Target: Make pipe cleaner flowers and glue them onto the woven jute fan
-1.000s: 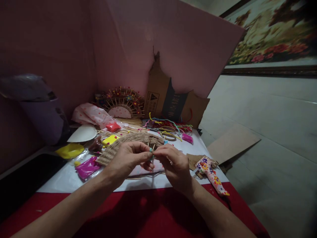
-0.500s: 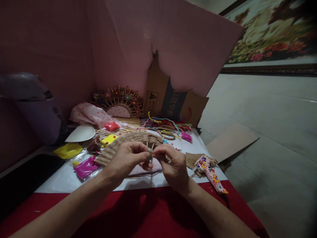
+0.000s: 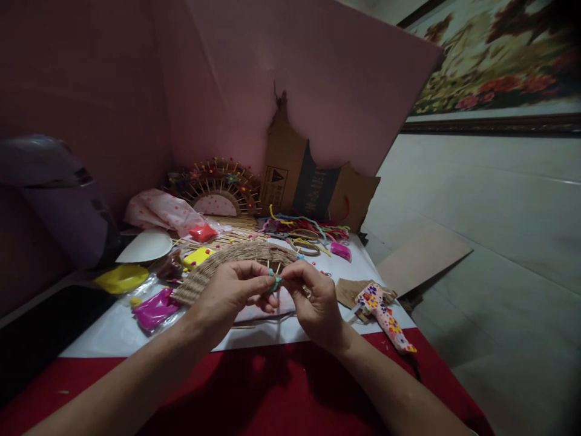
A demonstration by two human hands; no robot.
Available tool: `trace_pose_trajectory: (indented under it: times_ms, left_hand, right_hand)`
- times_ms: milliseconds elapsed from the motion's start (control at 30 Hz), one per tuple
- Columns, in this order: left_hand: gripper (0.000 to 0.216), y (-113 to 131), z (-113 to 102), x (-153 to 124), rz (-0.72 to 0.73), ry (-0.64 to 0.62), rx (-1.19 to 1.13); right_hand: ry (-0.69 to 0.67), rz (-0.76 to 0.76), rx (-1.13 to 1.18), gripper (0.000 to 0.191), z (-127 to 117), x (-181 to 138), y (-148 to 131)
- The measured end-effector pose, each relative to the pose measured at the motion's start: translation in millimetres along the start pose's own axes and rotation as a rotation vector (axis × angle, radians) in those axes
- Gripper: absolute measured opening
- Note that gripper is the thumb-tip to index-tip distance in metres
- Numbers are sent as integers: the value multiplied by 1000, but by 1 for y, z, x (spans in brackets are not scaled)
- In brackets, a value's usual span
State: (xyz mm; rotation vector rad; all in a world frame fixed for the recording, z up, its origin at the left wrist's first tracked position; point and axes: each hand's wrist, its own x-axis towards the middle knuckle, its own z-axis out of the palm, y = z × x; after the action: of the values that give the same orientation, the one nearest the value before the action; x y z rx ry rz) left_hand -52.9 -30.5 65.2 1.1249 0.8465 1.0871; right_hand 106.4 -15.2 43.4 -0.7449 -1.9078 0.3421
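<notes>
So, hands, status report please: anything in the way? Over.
Left fingers pinching small teal piece; right fingers at its edge. Woven arch close behind. Flowered glue gun at right, clear of both.

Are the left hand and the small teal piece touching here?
Touching. The head view shows the left hand pinching the small teal piece, with no gap visible between them.

Near the middle of the frame, the torn cardboard (image 3: 287, 163) bears a printed warning triangle (image 3: 276, 175) inside a dark outlined box. The small writing (image 3: 273, 195) under it is too blurred to read. Right of it, pale characters (image 3: 316, 186) on a dark blue band (image 3: 309, 169) are also illegible.
</notes>
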Motion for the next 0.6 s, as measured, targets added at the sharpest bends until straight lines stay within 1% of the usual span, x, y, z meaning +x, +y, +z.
trace_pose_trajectory:
  times_ms: [200, 333, 500, 600]
  left_hand:
    - [15, -3, 1, 0, -38, -7, -44]
    - [15, -4, 1, 2, -52, -22, -85]
    - [16, -5, -2, 6, -72, -19, -182]
    - [17, -6, -4, 7, -75, 50, -241]
  right_hand:
    - [74, 14, -38, 11, 9, -6, 1]
    - [87, 91, 0, 11, 10, -5, -2]
    - [14, 225, 216, 7, 6, 0, 2]
    - [30, 315, 371, 14, 7, 2, 7]
